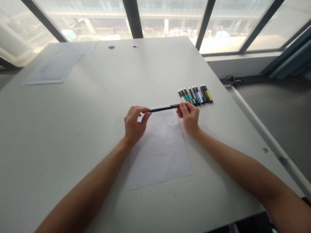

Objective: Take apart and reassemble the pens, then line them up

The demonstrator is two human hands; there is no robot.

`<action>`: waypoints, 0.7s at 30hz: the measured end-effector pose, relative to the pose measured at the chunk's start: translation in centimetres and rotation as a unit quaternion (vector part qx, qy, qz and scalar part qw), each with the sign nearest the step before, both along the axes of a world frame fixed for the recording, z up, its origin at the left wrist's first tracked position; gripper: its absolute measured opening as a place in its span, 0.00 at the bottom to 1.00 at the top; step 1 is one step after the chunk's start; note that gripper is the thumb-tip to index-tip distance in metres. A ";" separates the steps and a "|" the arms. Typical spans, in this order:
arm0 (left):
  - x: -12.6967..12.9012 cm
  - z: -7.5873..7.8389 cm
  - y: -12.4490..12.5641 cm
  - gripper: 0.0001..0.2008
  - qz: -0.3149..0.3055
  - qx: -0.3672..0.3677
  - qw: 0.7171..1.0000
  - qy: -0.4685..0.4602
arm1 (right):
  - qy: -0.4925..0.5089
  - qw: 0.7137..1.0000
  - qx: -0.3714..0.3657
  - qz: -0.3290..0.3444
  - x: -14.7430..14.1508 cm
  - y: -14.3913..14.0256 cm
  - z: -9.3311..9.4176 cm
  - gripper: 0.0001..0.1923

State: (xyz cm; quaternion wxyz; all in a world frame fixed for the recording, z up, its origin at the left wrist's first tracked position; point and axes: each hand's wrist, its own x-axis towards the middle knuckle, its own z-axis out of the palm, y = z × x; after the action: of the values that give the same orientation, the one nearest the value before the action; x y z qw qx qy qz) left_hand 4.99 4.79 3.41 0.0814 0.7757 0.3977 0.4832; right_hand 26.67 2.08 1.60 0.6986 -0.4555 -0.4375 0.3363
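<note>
A black pen [163, 109] is held nearly level between my two hands, above the far end of a white paper sheet [161, 152]. My left hand [136, 124] pinches one end of it between thumb and fingertips. At the other end, the clip end, my right hand [189, 117] grips it with the thumb on top and the fingers curled under. Just beyond my right hand lies a row of several pens [196, 95] with white, green, blue, black and yellow barrels. My right hand hides the lower ends of some of them.
The white table [73, 129] carries more paper sheets [55, 66] at its far left corner. Two round cable holes sit near the back edge, below the windows. A small dark mark [265, 150] shows by the right edge, and a pale rail [262, 129] runs beyond it.
</note>
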 end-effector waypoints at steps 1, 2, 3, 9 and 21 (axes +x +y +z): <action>0.0 0.0 0.0 0.07 -0.005 0.002 1.000 0.000 | 0.000 1.000 0.004 0.004 0.0 0.0 0.0 0.18; 0.0 0.0 0.0 0.08 -0.011 0.004 1.000 -0.002 | -0.002 1.000 0.007 0.006 0.0 -0.1 0.1 0.18; 0.1 0.0 0.0 0.09 -0.018 0.007 1.000 -0.005 | -0.006 1.000 0.009 0.007 0.0 -0.1 0.1 0.18; 0.1 0.0 -0.2 0.16 -0.040 0.004 0.999 -0.031 | -0.037 0.999 0.014 0.019 -0.1 -0.5 0.4 0.19; -0.4 -0.5 0.0 0.27 -0.045 -0.073 0.996 -0.029 | -0.047 0.999 0.001 0.022 -0.1 -0.6 0.5 0.20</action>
State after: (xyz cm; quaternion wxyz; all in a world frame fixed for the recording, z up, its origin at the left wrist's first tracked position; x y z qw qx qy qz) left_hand 4.61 4.77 2.90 0.1714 0.7701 0.3945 0.4711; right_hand 26.60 1.51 2.13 0.6703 -0.4600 -0.4800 0.3297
